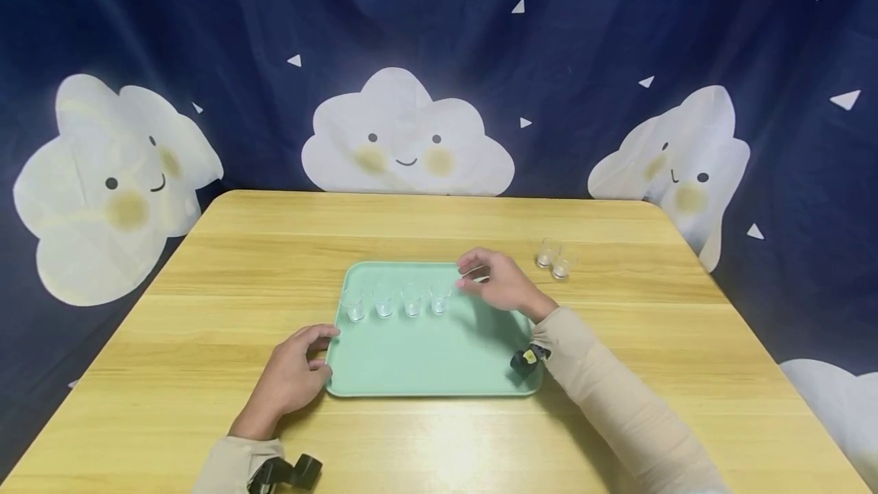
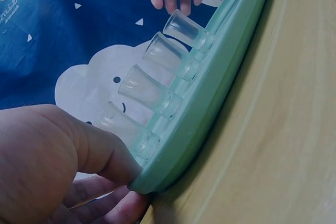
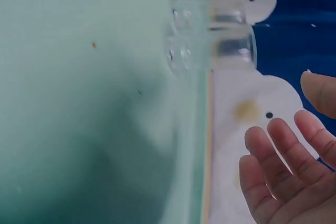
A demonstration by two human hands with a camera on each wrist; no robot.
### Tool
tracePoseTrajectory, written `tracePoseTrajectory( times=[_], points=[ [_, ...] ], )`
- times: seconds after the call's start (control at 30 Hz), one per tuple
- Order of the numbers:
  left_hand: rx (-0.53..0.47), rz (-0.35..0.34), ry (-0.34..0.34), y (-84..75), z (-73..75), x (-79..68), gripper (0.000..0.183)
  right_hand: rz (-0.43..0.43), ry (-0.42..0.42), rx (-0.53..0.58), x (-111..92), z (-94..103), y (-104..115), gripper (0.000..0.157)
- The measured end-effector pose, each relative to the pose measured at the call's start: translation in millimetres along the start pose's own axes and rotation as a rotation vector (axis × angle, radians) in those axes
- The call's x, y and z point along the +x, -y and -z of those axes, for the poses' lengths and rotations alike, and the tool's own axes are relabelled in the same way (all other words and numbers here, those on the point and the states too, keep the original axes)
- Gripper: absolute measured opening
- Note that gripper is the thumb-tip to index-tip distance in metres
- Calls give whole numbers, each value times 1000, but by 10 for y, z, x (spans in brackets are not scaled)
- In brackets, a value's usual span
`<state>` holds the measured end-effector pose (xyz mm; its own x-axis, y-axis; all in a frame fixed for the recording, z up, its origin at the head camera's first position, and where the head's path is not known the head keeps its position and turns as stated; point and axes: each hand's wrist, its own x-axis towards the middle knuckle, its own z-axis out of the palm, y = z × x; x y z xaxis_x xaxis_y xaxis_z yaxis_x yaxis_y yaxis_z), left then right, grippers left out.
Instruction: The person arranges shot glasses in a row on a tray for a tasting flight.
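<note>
On a pale green tray (image 1: 428, 364) stand several small clear shot glasses (image 1: 411, 303), upright in a row across its far half. My left hand (image 1: 295, 372) rests at the tray's left edge, thumb and fingertips touching the rim, spread apart in the head view. Just right of the rightmost glass (image 1: 440, 299), my right hand (image 1: 501, 280) hovers over the tray's far right part. Its fingers are loosely bent with nothing between them, and in the right wrist view the fingers (image 3: 289, 156) are apart from the glasses.
Two more small glasses (image 1: 556, 259) stand close together on the wooden table (image 1: 425, 444), beyond the tray's far right corner. A dark blue curtain (image 1: 254, 14) with white clouds hangs behind the table. A black wrist camera (image 1: 527, 360) sits below the right sleeve.
</note>
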<state>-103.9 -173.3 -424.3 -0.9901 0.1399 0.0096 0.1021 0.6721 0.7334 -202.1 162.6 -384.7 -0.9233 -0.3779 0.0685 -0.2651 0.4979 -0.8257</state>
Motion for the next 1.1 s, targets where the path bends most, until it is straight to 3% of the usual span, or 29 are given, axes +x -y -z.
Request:
tracePoseTrajectory(
  times=[0.17, 0.33, 0.4, 0.5, 0.63, 0.8, 0.93, 1.0, 1.1],
  points=[
    [3, 1, -2, 5, 0, 2, 46, 41, -106, 39, -25, 119, -32, 25],
    [15, 0, -5, 8, -5, -2, 46, 18, -150, 140, -54, 243, -57, 25],
    [14, 1, -5, 7, -7, -2, 46, -9, -157, 237, -85, 314, -61, 26],
    [11, 5, -2, 6, -4, -6, 46, -28, -195, 472, -131, 428, -85, 29],
    [14, 5, 0, 7, 5, -10, 46, -43, -305, 734, -180, 537, -135, 30],
    [16, 2, -3, 7, 10, -7, 46, -39, -545, 840, -223, 579, -180, 35],
    [12, 5, 0, 2, 8, -5, 46, 54, -725, 906, -240, 592, -214, 43],
    [10, 5, 2, 0, 7, -5, 46, 110, -755, 978, -246, 609, -227, 45],
    [13, 5, 0, -3, 8, -6, 46, 141, -723, 1119, -264, 658, -241, 45]
  ],
)
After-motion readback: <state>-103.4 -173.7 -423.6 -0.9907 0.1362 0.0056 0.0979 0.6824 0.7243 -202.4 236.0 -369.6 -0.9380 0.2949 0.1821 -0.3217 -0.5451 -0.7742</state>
